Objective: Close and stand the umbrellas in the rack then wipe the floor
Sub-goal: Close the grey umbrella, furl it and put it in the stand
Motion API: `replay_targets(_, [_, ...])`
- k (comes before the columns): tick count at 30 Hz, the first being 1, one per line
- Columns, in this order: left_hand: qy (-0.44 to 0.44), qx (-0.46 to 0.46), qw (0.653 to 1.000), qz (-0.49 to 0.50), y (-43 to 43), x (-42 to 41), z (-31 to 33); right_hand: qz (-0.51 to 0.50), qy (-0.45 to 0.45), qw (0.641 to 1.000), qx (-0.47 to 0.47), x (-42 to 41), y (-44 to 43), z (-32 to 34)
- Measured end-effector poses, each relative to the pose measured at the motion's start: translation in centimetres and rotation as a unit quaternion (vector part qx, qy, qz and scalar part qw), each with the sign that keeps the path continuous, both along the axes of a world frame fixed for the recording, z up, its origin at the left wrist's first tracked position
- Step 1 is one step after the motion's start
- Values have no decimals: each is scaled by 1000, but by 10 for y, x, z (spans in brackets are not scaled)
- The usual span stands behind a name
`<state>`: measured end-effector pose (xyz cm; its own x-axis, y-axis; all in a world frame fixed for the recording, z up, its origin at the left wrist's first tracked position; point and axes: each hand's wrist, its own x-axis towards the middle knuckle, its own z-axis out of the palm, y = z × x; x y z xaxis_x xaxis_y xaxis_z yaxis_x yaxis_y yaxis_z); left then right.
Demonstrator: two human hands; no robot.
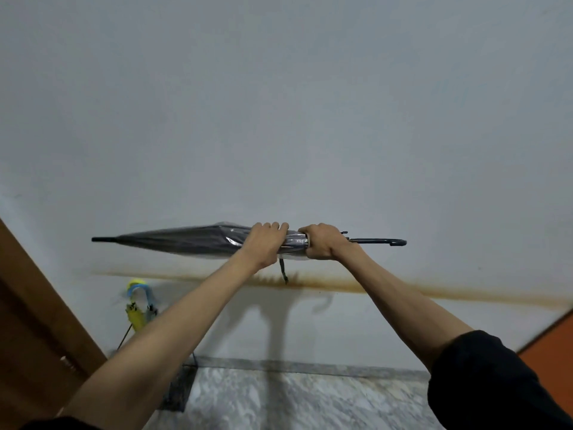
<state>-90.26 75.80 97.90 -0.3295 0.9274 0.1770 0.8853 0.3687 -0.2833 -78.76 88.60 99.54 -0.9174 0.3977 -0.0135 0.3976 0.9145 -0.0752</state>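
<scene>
white wall [279, 103] behind, left hand [263, 243] and right hand [322, 242] fingers gripping closed grey umbrella [186, 240] level

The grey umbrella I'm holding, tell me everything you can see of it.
The grey umbrella is closed, its fabric canopy gathered loosely, shiny near the hands. It lies level in the air before a white wall, dark tip pointing left, dark hooked handle right. The left hand grips the canopy, the right hand its rib end. A closing strap hangs loose.
</scene>
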Motion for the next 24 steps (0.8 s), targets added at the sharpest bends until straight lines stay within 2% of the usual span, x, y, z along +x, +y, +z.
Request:
replay_targets(1, [16,25,1000,6,1,2,-5,-7,-9,1000,-28,1,-2,4])
replay_targets(3, [-8,49,999,16,3,5,-7,-8,-23,999,-34,3,-5,10])
replay_targets(7, [-98,23,995,9,5,0,3,35,-28,993,112,10,-1,3])
replay_targets(10, [-172,2,985,31,3,-5,13,76,14,966,246,19,-1,-6])
replay_targets(12, [-227,-15,973,45,2,-4,21,92,44,949,298,21,1,-13])
replay_targets(15, [-324,-52,940,95,2,2,32,87,79,949,294,21,2,-18])
replay_targets(17, [-366,-80,920,117,3,5,35,70,60,963,253,21,6,-13])
replay_targets(20, [-373,-117,913,121,8,5,41,71,54,971,220,24,10,-6])
replay_targets(24, [-381,-158,902,124,14,8,52,72,116,958,253,23,14,-6])
